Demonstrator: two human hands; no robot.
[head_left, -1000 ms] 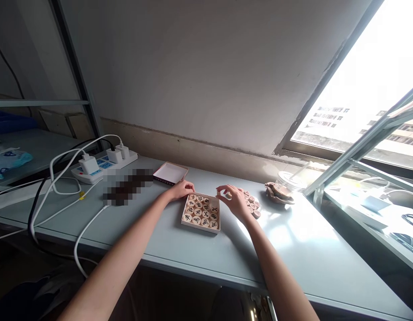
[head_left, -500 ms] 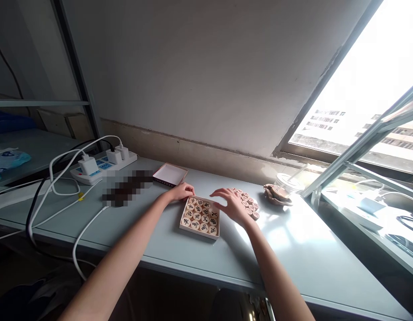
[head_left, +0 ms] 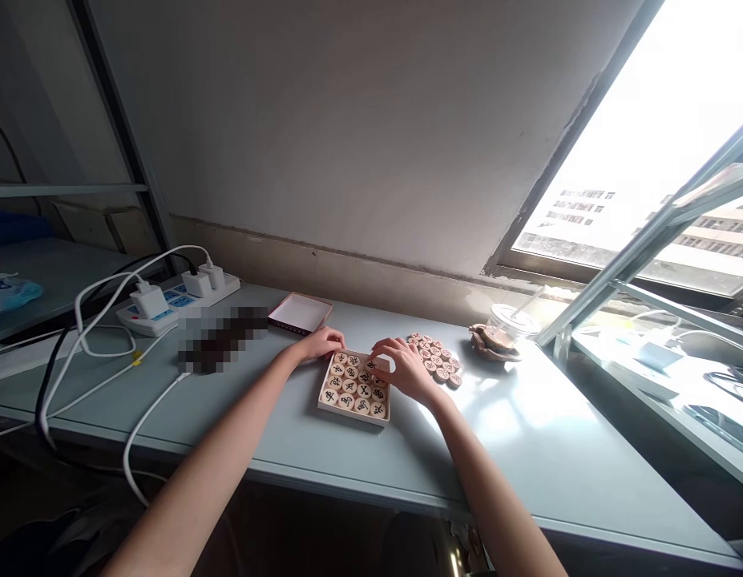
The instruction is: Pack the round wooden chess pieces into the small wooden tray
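A shallow open box [head_left: 353, 417] on the grey desk holds rows of round wooden Chinese chess pieces [head_left: 348, 386] with dark characters. At its far left corner, my left hand [head_left: 323, 343] has curled fingers pressed against the rim. My right hand [head_left: 407, 369] reaches over the far right part of the box, thumb and fingers closed around one chess piece [head_left: 373, 364]. My palm and fingers partly cover the pieces on that side. Just beyond my right hand, a cluster of red-marked chess pieces [head_left: 437, 361] lies flat on the desk.
Behind my left hand lies the box lid [head_left: 300, 312], its inside facing up. A power strip [head_left: 184, 300] with white plugs and cables stands at the left, near a blurred dark object [head_left: 224, 339]. A brown carved dish [head_left: 494, 344] and a clear lidded cup [head_left: 514, 319] sit at the right.
My right hand has come down and left onto the box, its fingers closing on a piece there. That piece sits slightly further right. My left hand stays at the corner; the view has shifted slightly.
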